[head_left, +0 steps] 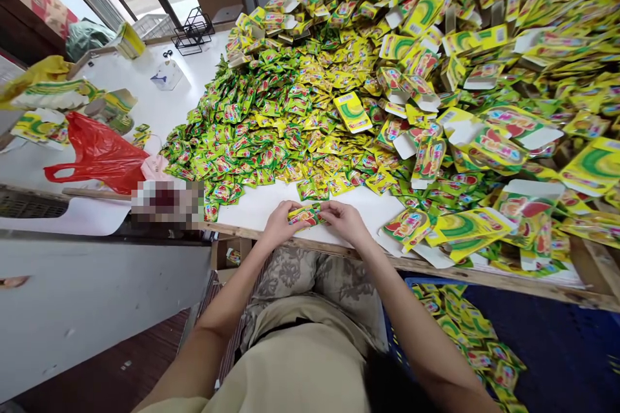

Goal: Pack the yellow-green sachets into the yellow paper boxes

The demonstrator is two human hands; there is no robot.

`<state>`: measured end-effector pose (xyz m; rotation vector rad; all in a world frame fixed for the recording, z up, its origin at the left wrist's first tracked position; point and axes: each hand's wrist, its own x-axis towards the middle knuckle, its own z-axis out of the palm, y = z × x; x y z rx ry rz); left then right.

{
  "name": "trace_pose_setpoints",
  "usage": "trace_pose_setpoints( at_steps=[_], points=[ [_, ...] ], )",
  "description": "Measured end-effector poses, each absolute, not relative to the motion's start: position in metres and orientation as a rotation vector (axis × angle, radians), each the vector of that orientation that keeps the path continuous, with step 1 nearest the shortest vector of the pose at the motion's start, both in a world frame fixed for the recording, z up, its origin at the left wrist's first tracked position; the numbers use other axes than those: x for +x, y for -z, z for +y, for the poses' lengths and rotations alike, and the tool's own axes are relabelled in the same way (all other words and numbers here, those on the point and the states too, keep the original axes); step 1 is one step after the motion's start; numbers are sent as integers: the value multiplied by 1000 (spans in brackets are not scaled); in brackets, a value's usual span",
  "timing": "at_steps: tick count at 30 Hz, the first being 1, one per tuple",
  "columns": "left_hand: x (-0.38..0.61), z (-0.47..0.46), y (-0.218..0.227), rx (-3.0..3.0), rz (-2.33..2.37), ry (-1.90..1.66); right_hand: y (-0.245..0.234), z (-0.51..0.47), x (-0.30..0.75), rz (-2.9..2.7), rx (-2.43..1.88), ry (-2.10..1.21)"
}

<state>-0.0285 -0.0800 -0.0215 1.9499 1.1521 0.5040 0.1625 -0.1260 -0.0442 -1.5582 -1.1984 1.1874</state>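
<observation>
At the front edge of the white tabletop [271, 200], a small yellow and green printed packet [305, 215] is held between both hands. My left hand [279, 224] grips its left end with thumb and fingers. The fingertips of my right hand [347, 222] pinch the other end, near the top corner. Just beyond the hands lies a large heap of green sachets [261, 93] mixed with yellow sachets [339, 71]. A yellow carton [352, 111] rests flat on the heap. To the right, open-flapped cartons [527, 200] are piled up.
A red plastic bag [104, 158] lies at the left, with a black wire rack [194, 31] behind it. A wooden edge strip [416, 266] borders the table. Below right, a blue crate [547, 342] holds several yellow cartons [484, 342].
</observation>
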Motion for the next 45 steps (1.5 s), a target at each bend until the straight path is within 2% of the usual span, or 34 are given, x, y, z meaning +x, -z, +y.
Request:
trace_pose_setpoints(
  at_steps=[4,9,18,28,37,42,45],
  points=[
    [-30,-80,24,1887,1151,-550,34,-127,163,-1280,-1700,-1026],
    [-31,-79,26,1838,1129,-569,27,-127,162,-1267,-1618,-1201],
    [-29,-80,25,1834,1065,-562,19,-122,176,-1386,-1649,-1133],
    [-29,-81,26,1843,1053,-581,26,-118,167,-1070,-1553,-1391],
    [-28,-80,23,1794,1095,-567,30,-118,160,-1137,-1505,-1498],
    [-21,-83,21,1624,1052,-633,18,-114,168,-1114,-1488,-1316],
    [-11,-85,28,1575,996,-610,6,-107,173,-1279,-1523,-1185]
  ],
)
